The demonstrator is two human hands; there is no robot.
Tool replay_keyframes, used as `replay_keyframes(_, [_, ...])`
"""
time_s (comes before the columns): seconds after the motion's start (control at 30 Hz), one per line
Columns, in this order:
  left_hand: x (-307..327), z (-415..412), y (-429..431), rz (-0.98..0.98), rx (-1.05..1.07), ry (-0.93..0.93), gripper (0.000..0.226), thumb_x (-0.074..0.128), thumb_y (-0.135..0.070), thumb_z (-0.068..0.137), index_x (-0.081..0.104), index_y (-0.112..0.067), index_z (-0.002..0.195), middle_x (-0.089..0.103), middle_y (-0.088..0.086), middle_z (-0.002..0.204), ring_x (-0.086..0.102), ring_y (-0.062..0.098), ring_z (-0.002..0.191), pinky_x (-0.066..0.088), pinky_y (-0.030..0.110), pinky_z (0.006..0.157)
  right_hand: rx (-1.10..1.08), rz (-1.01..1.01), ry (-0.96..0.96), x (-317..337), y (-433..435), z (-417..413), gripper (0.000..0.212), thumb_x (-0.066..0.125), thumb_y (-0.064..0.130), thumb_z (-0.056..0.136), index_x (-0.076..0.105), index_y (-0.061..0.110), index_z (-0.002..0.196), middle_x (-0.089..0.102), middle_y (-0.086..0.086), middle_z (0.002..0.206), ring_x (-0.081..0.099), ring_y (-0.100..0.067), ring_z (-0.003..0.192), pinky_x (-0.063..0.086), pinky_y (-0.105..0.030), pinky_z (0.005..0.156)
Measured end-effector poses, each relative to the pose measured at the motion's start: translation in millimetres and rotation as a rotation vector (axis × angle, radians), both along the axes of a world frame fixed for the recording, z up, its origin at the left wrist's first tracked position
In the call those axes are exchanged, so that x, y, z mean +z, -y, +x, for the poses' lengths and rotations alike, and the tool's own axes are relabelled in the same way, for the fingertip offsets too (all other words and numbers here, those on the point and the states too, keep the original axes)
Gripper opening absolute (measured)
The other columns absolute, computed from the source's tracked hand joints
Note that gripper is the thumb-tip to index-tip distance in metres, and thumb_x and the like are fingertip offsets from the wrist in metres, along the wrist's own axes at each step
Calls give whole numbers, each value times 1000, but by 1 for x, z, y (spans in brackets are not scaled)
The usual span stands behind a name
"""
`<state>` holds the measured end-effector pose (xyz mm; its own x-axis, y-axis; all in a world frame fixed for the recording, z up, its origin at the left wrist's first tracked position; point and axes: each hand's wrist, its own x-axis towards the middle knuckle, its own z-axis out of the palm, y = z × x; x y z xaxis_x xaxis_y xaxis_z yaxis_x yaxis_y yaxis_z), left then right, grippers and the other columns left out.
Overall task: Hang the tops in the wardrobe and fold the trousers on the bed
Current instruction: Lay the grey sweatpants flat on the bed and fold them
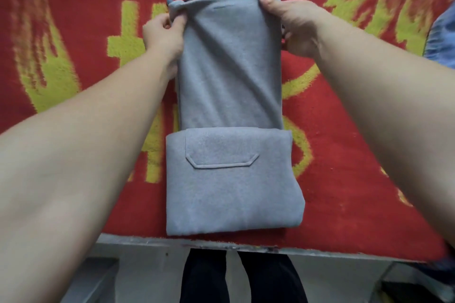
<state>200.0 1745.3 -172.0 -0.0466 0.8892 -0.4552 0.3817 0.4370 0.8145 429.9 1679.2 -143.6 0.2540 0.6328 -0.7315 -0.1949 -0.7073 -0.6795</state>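
Observation:
Grey trousers (pixel 231 96) lie lengthwise on the bed, which is covered by a red blanket with yellow-green patterns (pixel 344 130). The near part is folded into a thick block with a stitched back pocket (pixel 221 160) facing up, close to the bed's front edge. The far part stretches away from me and is lifted a little. My left hand (pixel 163 33) pinches its far left corner, bunching the cloth. My right hand (pixel 293 23) grips its far right corner, thumb on top.
A blue denim garment (pixel 442 39) lies at the right edge of the bed. The bed's front edge (pixel 221 245) runs below the folded block. Under it I see my dark trouser legs (pixel 241 278) and a light floor.

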Motion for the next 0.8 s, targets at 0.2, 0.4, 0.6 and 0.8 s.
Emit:
replay_keyframes(0.2, [55,-11,6,-170,-169,104,20,64,-22,95,59,-18,76,63,-4,79,60,6,65,47,22,60,16,88,-126,40,21,4,13,73,22,90,67,19,101,72,3,100,65,-9,88,54,-27,77])
replay_keyframes(0.4, [119,-41,63,-116,-284,75,27,63,2,77,64,-22,88,66,-2,83,61,8,74,49,26,70,310,85,225,96,83,-14,61,73,2,74,57,21,129,69,-10,104,63,-16,85,55,-35,81])
replay_keyframes(0.6, [125,-89,189,60,-718,-403,56,63,-15,62,50,-34,112,63,-3,84,60,27,79,42,30,66,1055,125,863,107,208,-72,51,66,21,71,65,28,122,65,-6,97,60,-32,99,41,-40,89])
replay_keyframes(0.8, [100,-144,292,240,-1096,-611,38,68,-9,67,66,-17,104,64,4,103,56,31,103,43,39,73,1277,294,946,69,322,-123,42,67,3,74,71,14,114,59,-16,93,56,-35,76,40,-40,61])
